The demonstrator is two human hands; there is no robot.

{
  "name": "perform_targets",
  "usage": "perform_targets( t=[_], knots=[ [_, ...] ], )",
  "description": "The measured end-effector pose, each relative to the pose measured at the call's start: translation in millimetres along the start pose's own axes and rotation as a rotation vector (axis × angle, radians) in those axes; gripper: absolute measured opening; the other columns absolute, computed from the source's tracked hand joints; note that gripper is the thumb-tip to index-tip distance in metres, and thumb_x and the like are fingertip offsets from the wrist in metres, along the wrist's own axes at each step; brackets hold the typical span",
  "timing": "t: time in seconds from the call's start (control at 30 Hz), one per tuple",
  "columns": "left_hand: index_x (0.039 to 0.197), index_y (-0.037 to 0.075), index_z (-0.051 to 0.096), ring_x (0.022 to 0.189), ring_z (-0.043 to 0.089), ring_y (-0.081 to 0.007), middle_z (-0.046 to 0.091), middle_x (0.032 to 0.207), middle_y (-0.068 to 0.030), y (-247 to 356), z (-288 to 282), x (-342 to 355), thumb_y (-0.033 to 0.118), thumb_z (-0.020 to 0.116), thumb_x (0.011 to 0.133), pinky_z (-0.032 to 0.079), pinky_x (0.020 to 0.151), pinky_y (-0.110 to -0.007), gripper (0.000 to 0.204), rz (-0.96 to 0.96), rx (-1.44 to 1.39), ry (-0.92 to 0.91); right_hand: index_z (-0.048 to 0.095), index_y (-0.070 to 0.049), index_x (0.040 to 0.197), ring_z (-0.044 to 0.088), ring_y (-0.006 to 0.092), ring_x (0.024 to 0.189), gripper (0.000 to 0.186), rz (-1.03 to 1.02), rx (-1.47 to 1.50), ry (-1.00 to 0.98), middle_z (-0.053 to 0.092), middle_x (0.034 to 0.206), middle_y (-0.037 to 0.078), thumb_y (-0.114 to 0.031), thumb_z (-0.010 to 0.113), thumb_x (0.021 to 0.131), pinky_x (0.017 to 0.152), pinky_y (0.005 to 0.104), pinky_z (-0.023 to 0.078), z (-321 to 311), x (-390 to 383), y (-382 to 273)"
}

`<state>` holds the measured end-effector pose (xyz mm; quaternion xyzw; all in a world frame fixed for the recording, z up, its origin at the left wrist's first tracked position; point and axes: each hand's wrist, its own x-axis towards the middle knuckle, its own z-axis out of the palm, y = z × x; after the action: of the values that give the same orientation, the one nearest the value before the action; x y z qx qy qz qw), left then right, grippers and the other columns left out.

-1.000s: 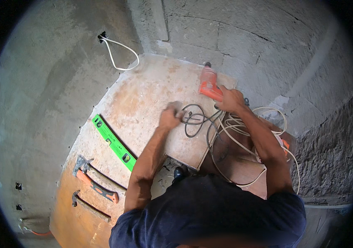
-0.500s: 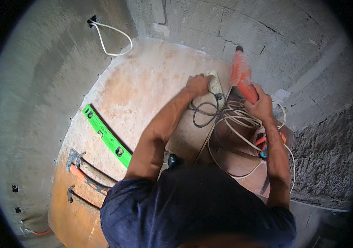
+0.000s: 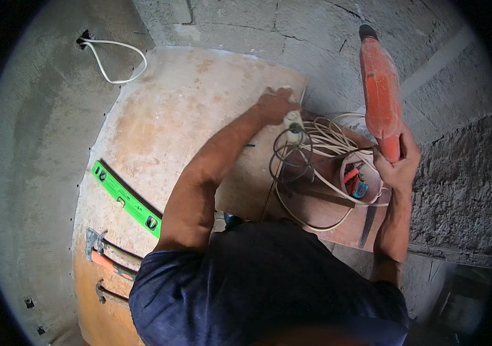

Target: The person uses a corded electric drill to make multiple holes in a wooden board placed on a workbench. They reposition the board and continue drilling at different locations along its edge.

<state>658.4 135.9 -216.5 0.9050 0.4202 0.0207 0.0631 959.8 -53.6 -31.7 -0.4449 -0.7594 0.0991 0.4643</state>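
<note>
My right hand [image 3: 402, 160] is wrapped round the rear end of a red power drill [image 3: 382, 86], lifted above the board on the right. Its black nose points away from me toward the far wall. My left hand [image 3: 277, 106] is closed over the far end of a white power strip [image 3: 296, 128], with its fingertips partly hidden. At the strip's near end sits a dark plug, and a dark cord [image 3: 280, 167] loops beside it. Coils of white cable [image 3: 338, 141] lie between my hands. Near my right wrist stands a round container [image 3: 375, 193] holding red and blue items.
A green spirit level [image 3: 127, 200] lies on the wooden board [image 3: 200, 86] at left. Nearer me are a hatchet [image 3: 93, 242], an orange-handled tool [image 3: 110, 264] and a hammer [image 3: 101, 291]. White cable [image 3: 142, 55] loops from the left wall. A dark blade [image 3: 367, 226] lies near the container.
The drill has swung up and to the right in my right hand, uncovering the container. My left hand has shifted over the strip's far end, and the strip has tilted. The view has shifted too.
</note>
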Motion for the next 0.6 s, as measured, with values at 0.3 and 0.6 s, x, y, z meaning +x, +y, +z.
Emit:
perform_targets(
  t=[0.3,0.6],
  knots=[
    [0.137,0.028,0.068,0.117,0.07,-0.0435,0.061,0.141,-0.0221,123.7,46.9,7.0,0.028,0.058,0.1,0.059,0.092,-0.056,0.038,0.224,-0.091,0.144,0.067,0.0,0.132,0.079,0.0237,0.089,0.065,0.004,-0.154,-0.062,0.077,0.096,0.017,-0.014,0.078,0.069,0.084,0.0354,0.06,2.6,-35.9,12.0],
    [0.138,0.005,0.064,0.132,0.061,-0.0433,0.065,0.14,-0.0262,45.1,45.1,-58.6,0.02,0.069,0.091,0.052,0.11,-0.051,0.05,-0.144,-0.505,0.591,0.063,-0.009,0.141,0.077,0.0433,0.085,0.077,0.038,-0.482,-0.398,0.079,0.095,0.02,-0.032,0.083,0.071,0.08,0.0523,0.062,95.0,-43.5,84.3]
  ],
)
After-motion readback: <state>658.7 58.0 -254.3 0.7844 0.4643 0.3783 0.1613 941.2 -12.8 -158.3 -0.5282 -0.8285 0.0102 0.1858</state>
